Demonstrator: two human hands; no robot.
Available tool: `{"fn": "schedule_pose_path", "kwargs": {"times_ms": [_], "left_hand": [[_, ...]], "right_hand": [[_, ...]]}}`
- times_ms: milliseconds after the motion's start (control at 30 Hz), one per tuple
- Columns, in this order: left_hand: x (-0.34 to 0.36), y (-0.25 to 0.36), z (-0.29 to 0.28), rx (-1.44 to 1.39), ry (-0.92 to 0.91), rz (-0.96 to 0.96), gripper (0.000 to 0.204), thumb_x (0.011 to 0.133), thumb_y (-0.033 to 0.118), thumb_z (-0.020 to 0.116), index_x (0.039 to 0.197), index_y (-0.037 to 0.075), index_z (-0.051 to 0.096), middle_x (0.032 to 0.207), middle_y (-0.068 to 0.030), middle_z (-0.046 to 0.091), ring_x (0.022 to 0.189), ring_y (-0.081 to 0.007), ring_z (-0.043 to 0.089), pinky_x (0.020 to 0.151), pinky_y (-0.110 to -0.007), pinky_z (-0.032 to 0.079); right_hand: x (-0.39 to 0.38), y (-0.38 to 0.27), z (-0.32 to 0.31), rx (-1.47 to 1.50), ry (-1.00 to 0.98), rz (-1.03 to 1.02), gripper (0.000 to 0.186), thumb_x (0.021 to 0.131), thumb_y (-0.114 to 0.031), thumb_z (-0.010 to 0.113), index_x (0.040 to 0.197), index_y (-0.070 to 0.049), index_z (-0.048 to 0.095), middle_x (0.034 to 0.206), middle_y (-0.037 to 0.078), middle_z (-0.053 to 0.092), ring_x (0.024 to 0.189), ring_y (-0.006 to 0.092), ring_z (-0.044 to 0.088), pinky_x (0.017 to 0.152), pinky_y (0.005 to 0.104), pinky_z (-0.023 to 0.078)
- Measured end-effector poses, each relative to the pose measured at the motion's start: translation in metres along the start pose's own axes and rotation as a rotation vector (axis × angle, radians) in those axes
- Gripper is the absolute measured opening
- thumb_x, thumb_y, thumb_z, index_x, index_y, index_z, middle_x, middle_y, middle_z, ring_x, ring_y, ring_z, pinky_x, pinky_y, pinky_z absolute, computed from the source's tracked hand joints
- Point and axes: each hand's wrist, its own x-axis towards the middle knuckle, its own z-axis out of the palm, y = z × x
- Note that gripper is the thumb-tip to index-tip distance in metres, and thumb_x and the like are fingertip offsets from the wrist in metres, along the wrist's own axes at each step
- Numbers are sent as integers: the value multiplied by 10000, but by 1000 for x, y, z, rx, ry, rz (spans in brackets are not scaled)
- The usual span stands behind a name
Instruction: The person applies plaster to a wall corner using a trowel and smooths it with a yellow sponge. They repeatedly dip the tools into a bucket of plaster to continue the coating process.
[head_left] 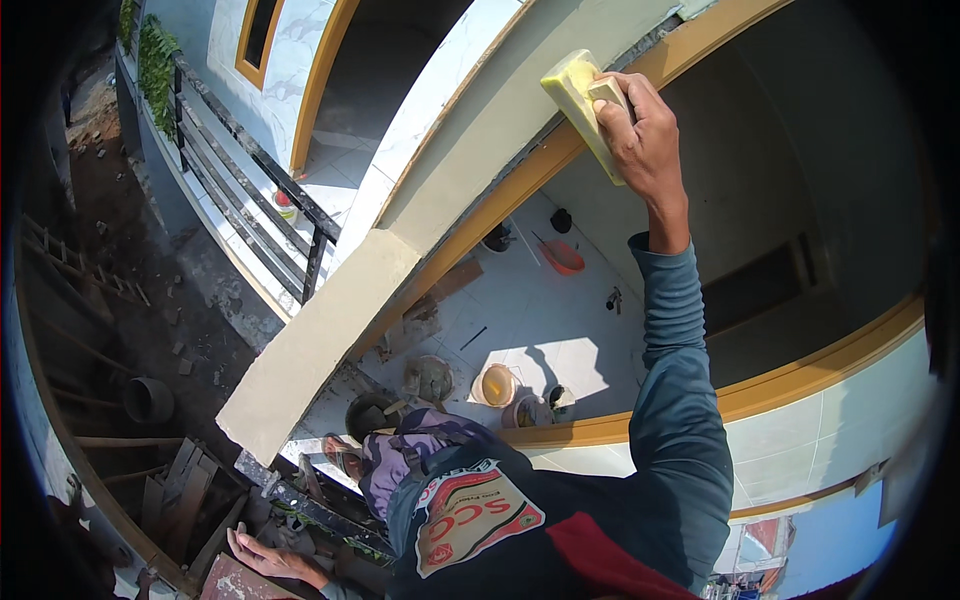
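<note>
My right hand (640, 135) grips the handle of a pale yellow plastering float (572, 85) against the grey plastered strip (500, 95) above a mustard-coloured frame (470, 232), at the upper middle right. A paler plastered band (315, 340) runs down toward the lower left. My left hand (270, 555) is low at the left edge of my body, palm up with fingers loosely bent and nothing visible in it, beside a weathered reddish-brown board (240, 585).
Below are a tiled floor (470, 310) with buckets (428, 378), an orange basin (560, 258) and my legs in patterned shorts (400, 450). At left are a black railing (245, 180), a plant (155, 75), a dirt drop with a ladder (85, 265) and loose planks (180, 500).
</note>
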Motion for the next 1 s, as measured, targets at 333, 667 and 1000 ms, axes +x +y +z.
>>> {"fn": "schedule_pose_path", "kwargs": {"times_ms": [333,667,1000], "left_hand": [[-1,-5,-20,9,0,-46,395,1069,268,469,1269,-58,566,1168,-211,633,1075,-268,612,990,-367,456],[-9,7,12,-5,8,-50,394,1063,267,485,1276,-57,559,1140,-188,643,1074,-250,607,989,-355,456],[-31,28,15,-148,-27,-142,295,1009,189,563,1246,17,595,1054,-90,660,972,-157,605,894,-300,468]], "right_hand": [[-26,-21,41,-106,50,-261,259,821,-127,659,1056,-22,648,1013,122,651,860,297,661,706,368,546],[-42,-11,80,-414,-199,-477,312,760,-187,719,1004,-20,619,907,97,556,840,244,606,668,346,517],[-24,27,71,-803,-144,-405,400,957,-319,608,1290,-106,550,1152,69,594,1037,288,640,754,414,567]]}}
